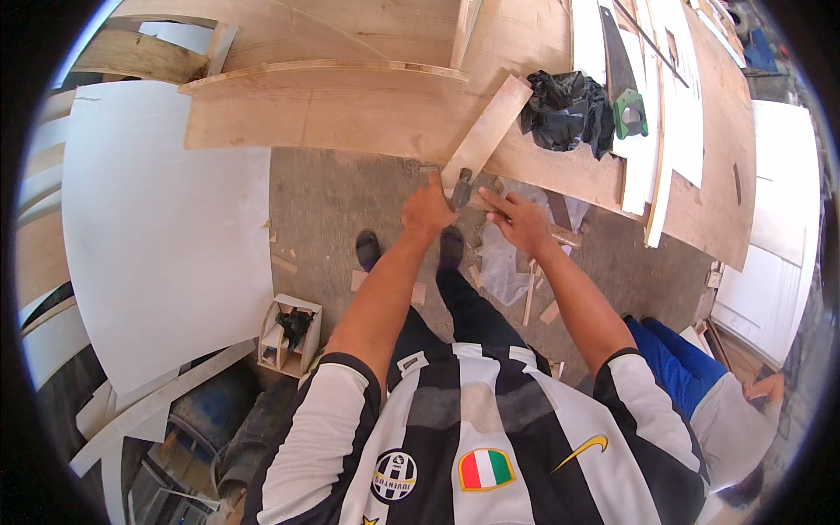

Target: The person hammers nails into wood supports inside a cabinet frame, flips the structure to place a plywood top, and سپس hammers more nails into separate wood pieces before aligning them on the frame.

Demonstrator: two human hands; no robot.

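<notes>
A narrow light wooden board (486, 131) lies slanting over the edge of the plywood bench top, its near end sticking out toward me. My left hand (427, 210) is closed on that near end; whether anything small is between the fingers cannot be made out. My right hand (523, 224) grips a hammer by its wooden handle (567, 235), the forefinger stretched along it. The dark hammer head (462, 189) is at the board's near end, beside my left fingers.
On the plywood bench (350, 118) are a crumpled black plastic bag (569, 114) and a green-handled saw (626, 96). A white sheet (166, 227) stands at left, above a small wooden tool box (290, 335). Offcuts and clear plastic (507, 271) litter the floor. Another person (717, 411) is at lower right.
</notes>
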